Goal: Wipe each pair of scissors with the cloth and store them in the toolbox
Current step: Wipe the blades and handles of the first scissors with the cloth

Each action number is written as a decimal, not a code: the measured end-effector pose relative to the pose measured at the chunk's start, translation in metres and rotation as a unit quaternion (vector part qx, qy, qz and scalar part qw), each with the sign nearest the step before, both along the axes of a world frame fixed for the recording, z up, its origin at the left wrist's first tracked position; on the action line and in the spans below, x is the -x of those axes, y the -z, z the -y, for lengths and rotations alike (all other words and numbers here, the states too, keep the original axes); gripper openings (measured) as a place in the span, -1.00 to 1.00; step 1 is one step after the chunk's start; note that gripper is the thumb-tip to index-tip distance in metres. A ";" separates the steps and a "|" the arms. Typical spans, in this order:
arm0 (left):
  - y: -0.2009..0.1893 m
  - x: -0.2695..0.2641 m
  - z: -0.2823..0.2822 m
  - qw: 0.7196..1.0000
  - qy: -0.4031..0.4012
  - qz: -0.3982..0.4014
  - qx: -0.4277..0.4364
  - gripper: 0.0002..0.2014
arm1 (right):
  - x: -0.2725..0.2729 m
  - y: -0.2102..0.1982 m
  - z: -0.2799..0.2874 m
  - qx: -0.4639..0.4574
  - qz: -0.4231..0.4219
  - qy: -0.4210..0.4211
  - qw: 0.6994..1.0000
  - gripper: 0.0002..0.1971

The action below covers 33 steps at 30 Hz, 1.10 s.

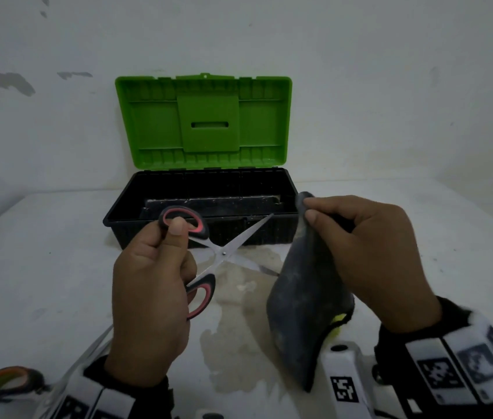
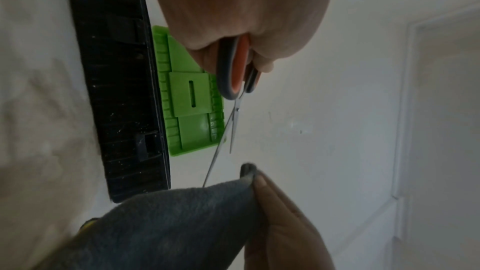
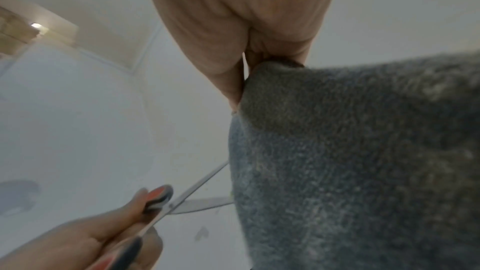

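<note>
My left hand [image 1: 160, 261] grips a pair of scissors [image 1: 224, 252] with black and red handles, thumb through the upper ring. The blades are spread wide in an X over the table. One blade tip reaches the grey cloth [image 1: 302, 300], which hangs from my right hand [image 1: 357, 246], pinched at its top corner. In the left wrist view the scissors [image 2: 235, 81] point at the cloth [image 2: 168, 223]. The right wrist view shows the cloth [image 3: 350, 161] with the scissors [image 3: 192, 198] at its left edge. The toolbox [image 1: 118, 219] stands open behind, its green lid [image 1: 154, 128] upright.
A second pair of scissors [image 1: 6, 381] with an orange and black handle lies at the near left edge of the white table [image 1: 43, 267]. A stained patch [image 1: 233, 343] marks the table between my hands. The white wall rises right behind the toolbox.
</note>
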<state>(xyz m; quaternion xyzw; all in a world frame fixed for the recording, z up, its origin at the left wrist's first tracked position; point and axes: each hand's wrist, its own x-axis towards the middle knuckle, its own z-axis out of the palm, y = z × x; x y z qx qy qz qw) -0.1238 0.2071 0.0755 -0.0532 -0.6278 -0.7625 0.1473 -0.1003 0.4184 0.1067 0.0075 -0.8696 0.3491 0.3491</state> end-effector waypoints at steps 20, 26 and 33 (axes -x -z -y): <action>-0.002 -0.010 -0.009 0.965 -0.060 -0.174 0.186 -0.78 | -0.005 0.007 0.054 -0.066 0.032 -0.122 0.990 -0.78; 0.000 -0.010 -0.009 0.967 -0.064 -0.168 0.178 -0.79 | -0.010 0.002 0.062 -0.068 0.095 -0.139 0.983 -0.78; -0.002 -0.015 -0.005 0.961 -0.076 -0.177 0.197 -0.79 | -0.012 0.000 0.063 -0.063 0.091 -0.116 0.987 -0.79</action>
